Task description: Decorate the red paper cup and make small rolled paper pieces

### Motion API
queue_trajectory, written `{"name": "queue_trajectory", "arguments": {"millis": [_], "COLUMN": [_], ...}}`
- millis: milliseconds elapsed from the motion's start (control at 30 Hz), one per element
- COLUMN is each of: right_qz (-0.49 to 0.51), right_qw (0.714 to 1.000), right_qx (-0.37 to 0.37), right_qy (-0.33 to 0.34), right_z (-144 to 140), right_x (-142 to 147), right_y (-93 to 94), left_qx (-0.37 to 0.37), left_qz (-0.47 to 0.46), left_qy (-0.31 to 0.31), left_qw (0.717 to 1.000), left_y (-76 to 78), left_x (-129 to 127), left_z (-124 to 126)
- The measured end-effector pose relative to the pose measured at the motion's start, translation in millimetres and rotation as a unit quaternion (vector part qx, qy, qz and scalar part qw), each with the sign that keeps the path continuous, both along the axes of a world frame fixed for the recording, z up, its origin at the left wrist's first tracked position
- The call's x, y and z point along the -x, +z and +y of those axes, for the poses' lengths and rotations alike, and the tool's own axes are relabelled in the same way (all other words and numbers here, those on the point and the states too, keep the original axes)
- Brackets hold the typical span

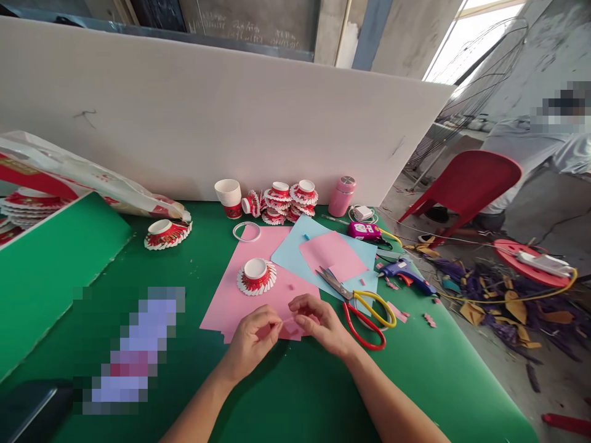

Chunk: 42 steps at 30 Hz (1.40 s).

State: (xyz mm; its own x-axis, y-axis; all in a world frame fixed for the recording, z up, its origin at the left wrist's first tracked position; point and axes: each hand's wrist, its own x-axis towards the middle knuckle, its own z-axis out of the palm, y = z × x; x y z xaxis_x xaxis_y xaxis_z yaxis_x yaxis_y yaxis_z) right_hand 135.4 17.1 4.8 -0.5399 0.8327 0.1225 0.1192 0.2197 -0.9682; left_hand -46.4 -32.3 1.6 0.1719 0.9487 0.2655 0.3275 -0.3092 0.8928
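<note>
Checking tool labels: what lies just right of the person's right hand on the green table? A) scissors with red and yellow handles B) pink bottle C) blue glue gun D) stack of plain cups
A: the scissors lie with their red and yellow handle loops just right of the right hand, blades on the blue paper; the glue gun is farther off.

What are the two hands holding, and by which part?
A small pink paper strip, pinched at its ends between the fingers of the left hand and right hand.
</note>
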Motion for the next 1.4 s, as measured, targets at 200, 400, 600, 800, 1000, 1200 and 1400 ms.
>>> {"name": "queue_trajectory", "arguments": {"millis": [200, 400, 600, 800, 1000, 1200, 1400], "right_qz": [-0.009, -0.033, 0.005, 0.005, -0.004, 0.015, 0.05], "right_qw": [0.999, 0.999, 0.998, 1.0, 1.0, 0.997, 0.99], "right_qx": [-0.037, 0.018, 0.061, 0.019, -0.019, 0.049, 0.113], "right_qy": [0.0, 0.003, -0.017, -0.022, -0.005, -0.051, -0.071], "right_z": [-8, -4, -5, -7, -7, -5, -4], "right_x": [8, 4, 7, 10, 9, 7, 8], "right_y": [-1.2, -0.6, -9.4, -9.3, -5.1, -3.9, -7.4], "left_qx": [0.017, 0.023, 0.026, 0.051, 0.087, 0.136, 0.145], "left_qz": [-0.019, -0.032, -0.04, -0.039, -0.042, -0.09, -0.142], "left_qy": [0.001, 0.026, 0.039, 0.027, 0.008, 0.009, 0.067], "left_qw": [1.0, 0.999, 0.998, 0.998, 0.995, 0.986, 0.977], "left_y": [-3.7, -2.1, -0.4, -3.9, -3.6, -4.2, -7.0], "left_x": [-7, -5, -6, -9, -9, -3, -3], "left_z": [-1, -2, 1, 0, 0, 0, -1]}}
